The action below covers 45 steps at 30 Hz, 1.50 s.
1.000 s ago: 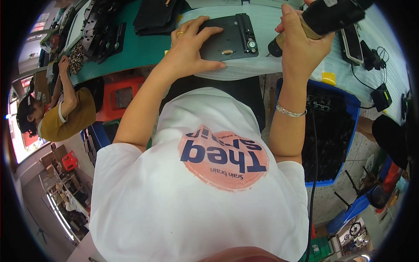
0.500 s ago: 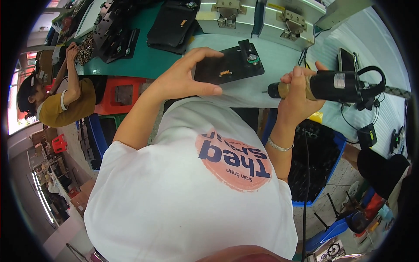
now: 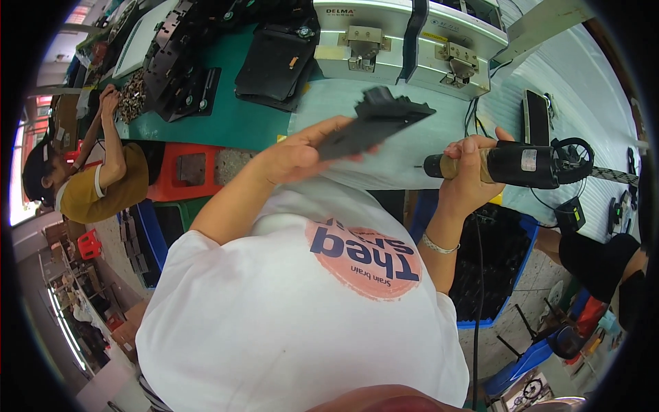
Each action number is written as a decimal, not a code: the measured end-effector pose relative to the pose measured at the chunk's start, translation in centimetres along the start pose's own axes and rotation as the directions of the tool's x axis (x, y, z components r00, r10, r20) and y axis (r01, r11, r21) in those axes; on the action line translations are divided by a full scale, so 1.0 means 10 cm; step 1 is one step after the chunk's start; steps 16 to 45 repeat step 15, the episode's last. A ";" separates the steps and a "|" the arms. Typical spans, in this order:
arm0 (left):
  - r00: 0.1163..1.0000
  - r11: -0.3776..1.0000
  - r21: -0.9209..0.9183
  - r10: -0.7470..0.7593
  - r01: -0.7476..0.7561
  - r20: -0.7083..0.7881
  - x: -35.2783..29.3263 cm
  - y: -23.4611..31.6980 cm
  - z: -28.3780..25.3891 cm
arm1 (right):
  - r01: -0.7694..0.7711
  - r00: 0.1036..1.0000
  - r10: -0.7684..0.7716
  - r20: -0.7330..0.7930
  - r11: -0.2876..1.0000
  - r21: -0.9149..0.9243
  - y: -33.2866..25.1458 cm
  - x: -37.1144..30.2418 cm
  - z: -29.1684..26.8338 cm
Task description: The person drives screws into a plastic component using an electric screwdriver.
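Note:
My left hand [image 3: 305,147] grips a flat black plate [image 3: 371,128] by its left end, thumb on top. The plate is tilted in the air above the white-covered bench, slightly blurred, with a raised piece along its far edge. In my right hand [image 3: 470,168] is a black corded electric screwdriver [image 3: 525,165] with a tan band round its front part. My fingers wrap around that band. The thin bit points left toward the plate and stands apart from it.
A stack of black plates [image 3: 271,65] lies on the green mat, beyond my left hand. Silver latched cases [image 3: 367,41] stand at the back. Small metal parts [image 3: 132,99] are heaped near a co-worker [image 3: 103,175] at left. A blue bin [image 3: 504,302] of black pieces is below right.
My left hand has closed on the plate, lifted it off the white cover and tilted it. The screwdriver in my right hand has stayed nearly in place.

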<state>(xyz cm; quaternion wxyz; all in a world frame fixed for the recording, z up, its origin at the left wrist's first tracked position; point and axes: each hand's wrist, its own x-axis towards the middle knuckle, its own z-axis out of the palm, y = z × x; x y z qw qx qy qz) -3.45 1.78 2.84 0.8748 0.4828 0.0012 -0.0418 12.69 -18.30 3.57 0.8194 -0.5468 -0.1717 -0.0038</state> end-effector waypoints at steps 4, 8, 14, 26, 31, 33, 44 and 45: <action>0.986 0.895 -0.433 -0.042 0.109 0.162 0.03 -0.12 0.15 | 0.000 1.000 0.000 -0.022 1.000 0.025 -0.01 -0.01 0.04; 0.961 0.752 -0.636 0.010 0.174 0.275 0.06 -0.22 0.17 | 0.014 0.999 -0.014 -0.047 1.000 0.001 -0.02 -0.02 0.04; 0.942 0.673 -0.711 0.063 0.204 0.329 -0.01 -0.24 0.17 | 0.046 0.997 -0.048 -0.053 0.999 -0.027 -0.02 -0.02 0.05; 0.940 0.677 -0.710 0.079 0.195 0.333 -0.02 -0.26 0.16 | 0.042 0.997 -0.044 -0.059 0.999 -0.034 -0.01 -0.03 0.04; 0.940 0.677 -0.710 0.079 0.195 0.333 -0.02 -0.26 0.16 | 0.042 0.997 -0.044 -0.059 0.999 -0.034 -0.01 -0.03 0.04; 0.940 0.677 -0.710 0.079 0.195 0.333 -0.02 -0.26 0.16 | 0.042 0.997 -0.044 -0.059 0.999 -0.034 -0.01 -0.03 0.04; 0.940 0.677 -0.710 0.079 0.195 0.333 -0.02 -0.26 0.16 | 0.042 0.997 -0.044 -0.059 0.999 -0.034 -0.01 -0.03 0.04; 0.940 0.677 -0.710 0.079 0.195 0.333 -0.02 -0.26 0.16 | 0.042 0.997 -0.044 -0.059 0.999 -0.034 -0.01 -0.03 0.04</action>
